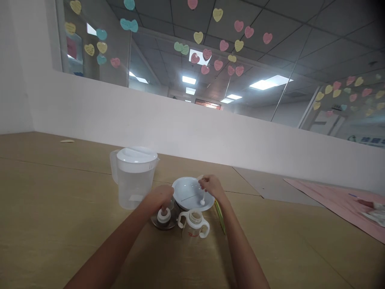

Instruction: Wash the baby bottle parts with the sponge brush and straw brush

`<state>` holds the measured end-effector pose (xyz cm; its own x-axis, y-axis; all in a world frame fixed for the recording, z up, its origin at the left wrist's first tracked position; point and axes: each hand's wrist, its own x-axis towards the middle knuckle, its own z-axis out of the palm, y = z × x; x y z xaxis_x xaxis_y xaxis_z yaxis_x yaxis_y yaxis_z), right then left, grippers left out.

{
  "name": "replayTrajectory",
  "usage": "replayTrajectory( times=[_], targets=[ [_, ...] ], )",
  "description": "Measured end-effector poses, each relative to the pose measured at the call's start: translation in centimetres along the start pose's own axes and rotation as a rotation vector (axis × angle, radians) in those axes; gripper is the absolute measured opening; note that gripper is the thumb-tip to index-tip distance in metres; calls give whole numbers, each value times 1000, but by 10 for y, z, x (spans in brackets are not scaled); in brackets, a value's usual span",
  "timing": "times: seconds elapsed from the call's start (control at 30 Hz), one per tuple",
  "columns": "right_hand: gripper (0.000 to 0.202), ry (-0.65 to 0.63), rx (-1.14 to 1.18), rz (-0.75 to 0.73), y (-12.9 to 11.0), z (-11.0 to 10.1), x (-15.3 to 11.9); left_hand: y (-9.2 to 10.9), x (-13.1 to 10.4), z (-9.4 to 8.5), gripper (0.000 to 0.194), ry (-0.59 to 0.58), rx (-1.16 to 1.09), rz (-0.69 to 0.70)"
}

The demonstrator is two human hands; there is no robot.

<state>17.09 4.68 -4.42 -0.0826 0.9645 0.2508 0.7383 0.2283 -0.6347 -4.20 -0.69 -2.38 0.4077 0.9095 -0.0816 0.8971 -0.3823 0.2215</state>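
Note:
My left hand (pixel 161 196) is curled, with a finger reaching down onto a white bottle collar (pixel 164 217) over a round metal plate (pixel 165 227). A clear rounded piece shows just beside that hand, partly hidden. My right hand (pixel 212 185) is closed around a thin white stick with a rounded end (pixel 202 202), which hangs over the white bowl (pixel 186 188). In front of the bowl stands an uncapped baby bottle (pixel 194 230) with two white handles and red lettering. Neither hand touches this bottle.
A lidded clear pitcher (pixel 135 184) stands behind my left hand. A green and yellow strip (pixel 220 216) lies by my right forearm. On the right, a pink cloth (pixel 337 206) carries a few items. A white wall with glass above it bounds the table's back.

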Motion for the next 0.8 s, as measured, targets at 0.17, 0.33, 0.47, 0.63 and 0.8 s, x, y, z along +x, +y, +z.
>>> replayTrajectory(
  times=[0.17,0.33,0.47,0.63,0.8],
  targets=[
    [26,59,437,-80,-35,-39,-27,-4,-16,-26,11,51,-2,49],
    [27,-141,473,-152,-65,-53,-54,0,-28,-43,24,216,0,171],
    [26,-343,404,-188,-70,-40,-57,5,-30,-47,29,259,-23,253],
    [27,-364,358,-203,-70,-28,-54,5,-30,-47,31,277,-31,219],
    [17,-467,62,-243,-67,-34,-56,1,-32,-51,29,305,-20,220]
  ],
)
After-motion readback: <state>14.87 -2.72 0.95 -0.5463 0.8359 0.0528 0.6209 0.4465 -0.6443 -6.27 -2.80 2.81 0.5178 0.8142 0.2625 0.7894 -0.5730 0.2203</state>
